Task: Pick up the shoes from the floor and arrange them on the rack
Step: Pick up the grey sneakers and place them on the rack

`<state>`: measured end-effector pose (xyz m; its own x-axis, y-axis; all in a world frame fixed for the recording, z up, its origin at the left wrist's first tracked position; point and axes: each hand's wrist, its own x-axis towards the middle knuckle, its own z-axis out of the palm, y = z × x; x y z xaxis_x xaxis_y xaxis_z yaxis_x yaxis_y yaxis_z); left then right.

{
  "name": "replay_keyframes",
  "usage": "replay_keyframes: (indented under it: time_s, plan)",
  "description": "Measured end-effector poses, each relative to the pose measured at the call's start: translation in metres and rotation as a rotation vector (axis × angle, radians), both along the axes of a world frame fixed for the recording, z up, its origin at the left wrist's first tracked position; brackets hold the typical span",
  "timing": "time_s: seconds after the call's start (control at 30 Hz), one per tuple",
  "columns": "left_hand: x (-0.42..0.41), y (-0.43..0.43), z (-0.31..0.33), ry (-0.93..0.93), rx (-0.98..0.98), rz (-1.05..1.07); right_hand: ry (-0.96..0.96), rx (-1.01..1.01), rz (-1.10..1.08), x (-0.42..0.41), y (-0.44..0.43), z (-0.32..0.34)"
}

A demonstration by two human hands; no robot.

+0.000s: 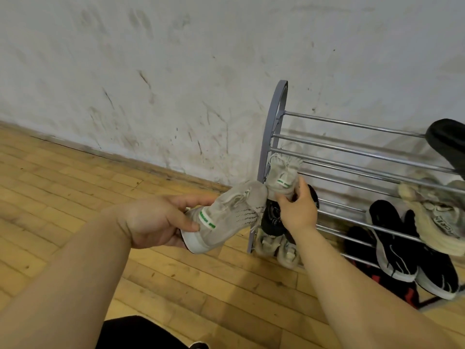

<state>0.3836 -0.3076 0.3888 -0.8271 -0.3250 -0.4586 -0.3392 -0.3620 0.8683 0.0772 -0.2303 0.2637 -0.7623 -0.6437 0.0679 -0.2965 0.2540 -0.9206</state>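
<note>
Head view shows the left hand [153, 222] with fingers curled around the heel of a beige knit sneaker with a green tab [221, 217], held in the air above the wooden plank floor [75, 197], toe pointing at the rack. Right hand [298, 210] pinches the heel of the matching beige sneaker [283, 176], which rests toe-in on the rails at the left end of the grey metal shoe rack [274, 127]. Black-and-white trainers [392, 245] sit lower on the rack.
</note>
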Motion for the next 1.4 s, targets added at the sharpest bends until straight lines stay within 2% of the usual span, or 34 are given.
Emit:
replay_keyframes:
  time_s: [0.23,0.37,0.43,0.53,0.73,0.87,0.97,1.03,1.1,1.17,1.27,1.4]
  plan:
    - [0.011,0.010,0.015,0.026,-0.066,0.031,0.062,0.148,0.195,-0.001,0.053,0.039]
    - [0.014,0.032,0.027,0.104,-0.076,0.019,-0.033,0.226,0.414,0.027,0.091,0.076]
    - [0.009,0.046,0.031,0.154,-0.049,0.019,-0.151,0.172,0.511,0.041,0.111,0.097]
    - [-0.011,0.071,0.037,0.237,-0.017,0.032,-0.329,0.038,0.540,0.055,0.138,0.119]
    - [-0.070,0.123,0.046,0.372,-0.004,-0.039,-0.568,-0.293,0.368,0.051,0.181,0.143]
    - [-0.103,0.143,0.051,0.368,-0.111,-0.035,-0.540,-0.411,0.252,0.031,0.204,0.161]
    - [-0.116,0.147,0.049,0.313,-0.162,-0.068,-0.414,-0.327,0.181,0.012,0.214,0.168]
    - [-0.119,0.145,0.045,0.262,-0.148,-0.221,-0.371,-0.218,0.194,-0.005,0.223,0.168]
    - [-0.120,0.141,0.041,0.201,-0.131,-0.416,-0.416,-0.081,0.272,-0.018,0.235,0.165]
    - [-0.124,0.138,0.035,0.129,-0.134,-0.510,-0.482,0.044,0.328,-0.024,0.241,0.157]
    - [-0.136,0.133,0.024,0.052,-0.142,-0.474,-0.533,0.116,0.301,-0.030,0.234,0.139]
    - [-0.161,0.120,0.004,-0.004,-0.196,-0.265,-0.529,0.088,0.208,-0.045,0.201,0.115]
